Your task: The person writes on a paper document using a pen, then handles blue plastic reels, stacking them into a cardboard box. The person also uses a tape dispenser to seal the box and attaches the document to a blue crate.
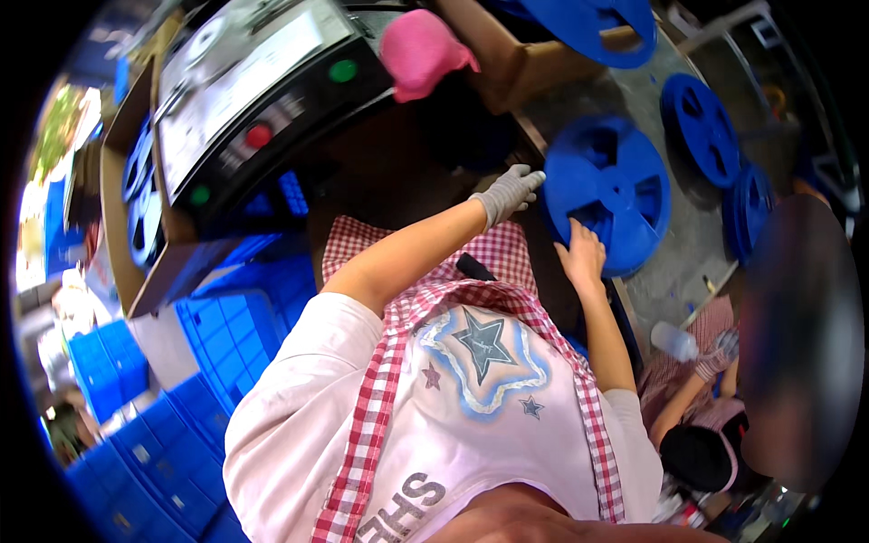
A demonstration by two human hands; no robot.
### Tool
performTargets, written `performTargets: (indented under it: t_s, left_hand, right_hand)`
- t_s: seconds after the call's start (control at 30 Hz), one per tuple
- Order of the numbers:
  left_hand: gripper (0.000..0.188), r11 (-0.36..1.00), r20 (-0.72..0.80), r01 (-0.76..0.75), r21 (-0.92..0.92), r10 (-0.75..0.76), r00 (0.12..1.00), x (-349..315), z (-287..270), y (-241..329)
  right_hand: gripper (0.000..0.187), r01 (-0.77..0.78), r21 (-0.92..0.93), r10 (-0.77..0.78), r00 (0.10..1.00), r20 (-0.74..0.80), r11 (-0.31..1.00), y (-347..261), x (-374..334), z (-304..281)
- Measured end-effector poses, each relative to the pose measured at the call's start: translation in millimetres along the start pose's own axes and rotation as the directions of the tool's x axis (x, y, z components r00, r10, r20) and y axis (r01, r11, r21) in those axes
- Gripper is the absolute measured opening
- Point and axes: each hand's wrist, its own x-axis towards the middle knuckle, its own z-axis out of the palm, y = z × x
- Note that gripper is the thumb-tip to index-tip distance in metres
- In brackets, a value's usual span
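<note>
A large blue plastic reel (605,264) with cut-out windows lies at the near edge of the grey work surface (674,262), right of centre. My left hand (511,193), in a pale grey glove, reaches the reel's left rim with its fingers stretched out; the fingertips overlap the rim. Bare, my right hand (584,253) holds the reel's lower left rim. Its fingers lie over the reel's face by a window, with the thumb set apart. The underside of the reel is hidden.
More blue reels (701,128) stand at the right. A machine (299,109) with round green and red buttons is at the upper left, near a pink cloth cap (421,54). Blue crates (226,330) are stacked at the left. Another person's gloved hand (718,356) is beside a whitish container (674,341).
</note>
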Motion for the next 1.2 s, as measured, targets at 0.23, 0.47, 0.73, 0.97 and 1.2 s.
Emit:
performTargets:
  t_s: [0.23,0.47,0.73,0.97,1.2]
  left_hand:
    - [0.036,0.098,0.163,-0.579,0.810,0.910,0.381,-243,-127,157]
    - [0.079,-0.083,-0.111,0.502,0.861,0.932,0.344,-304,-314,212]
    - [0.041,-0.129,-0.013,0.304,0.944,0.906,0.424,-309,-313,202]
    - [0.029,-0.145,0.059,0.351,0.925,0.968,0.244,-335,-319,192]
    - [0.025,-0.266,0.269,0.407,0.874,0.962,0.052,-421,-216,122]
  right_hand:
    - [0.064,0.145,-0.041,-0.149,0.981,-0.122,0.989,4,-1,-33]
    - [0.044,0.446,0.574,-0.384,0.893,-0.235,0.687,-137,59,-140]
    - [0.078,0.598,0.105,-0.487,0.730,-0.479,0.794,-241,193,-160]
    - [0.072,0.643,0.256,-0.462,0.724,-0.512,0.722,-259,237,-127]
    - [0.045,0.756,0.237,-0.421,0.563,-0.711,0.610,-296,177,-167]
